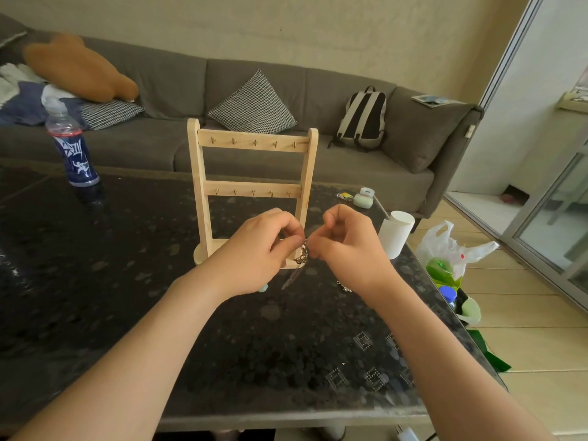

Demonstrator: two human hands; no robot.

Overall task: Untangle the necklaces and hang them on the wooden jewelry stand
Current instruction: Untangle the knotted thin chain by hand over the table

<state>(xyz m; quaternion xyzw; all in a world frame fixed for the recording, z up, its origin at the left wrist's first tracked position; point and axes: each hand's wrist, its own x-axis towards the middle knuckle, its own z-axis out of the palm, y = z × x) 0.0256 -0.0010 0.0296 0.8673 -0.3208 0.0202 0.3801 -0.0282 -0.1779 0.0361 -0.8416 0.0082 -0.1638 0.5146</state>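
Note:
The wooden jewelry stand (253, 183) stands upright on the dark table (127, 281), with two rails of small hooks, all bare. Just in front of its base, my left hand (257, 249) and my right hand (346, 246) are raised close together above the table. Both pinch a tangled clump of gold chain necklaces (301, 254) held between them. A thin strand hangs down from the clump toward the table. Another small piece of jewelry (345, 286) lies on the table under my right wrist.
A blue drink bottle (74, 151) stands at the table's far left. A white paper roll (396, 233), a small pale jar (364, 198) and a plastic bag (451, 249) sit by the table's right edge. A grey sofa (222, 100) with cushions and a backpack (362, 117) runs behind.

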